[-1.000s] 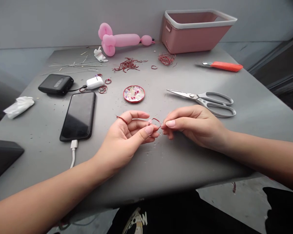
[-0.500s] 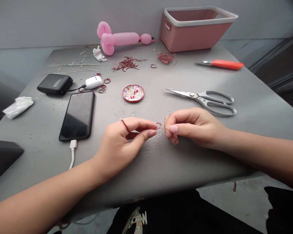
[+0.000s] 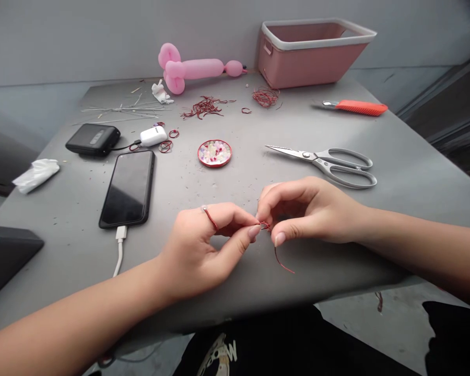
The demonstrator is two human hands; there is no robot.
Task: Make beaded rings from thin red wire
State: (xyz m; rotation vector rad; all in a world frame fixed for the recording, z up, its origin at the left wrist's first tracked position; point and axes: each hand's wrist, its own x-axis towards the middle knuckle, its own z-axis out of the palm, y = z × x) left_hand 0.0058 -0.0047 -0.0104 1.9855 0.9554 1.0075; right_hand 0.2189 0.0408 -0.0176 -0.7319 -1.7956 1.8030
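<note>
Thumb and index finger of my left hand pinch a small loop of red wire near the table's front. A red band with a pale bead circles my left index finger. My right hand is curled just right of the loop, its fingers touching the wire, and a loose red end hangs below its thumb. Beyond the hands lies a round red-rimmed dish of small pale and red beads. Silver scissors rest behind my right hand, blades pointing left.
A phone on a white cable lies at left, with a black power bank and white case behind. Farther back are red wire scraps, a pink balloon, a pink basket and an orange-handled cutter.
Both hands have shifted slightly toward the table's front edge and closer together. The wire's free end now hangs down below my right thumb. The camera view has moved a little.
</note>
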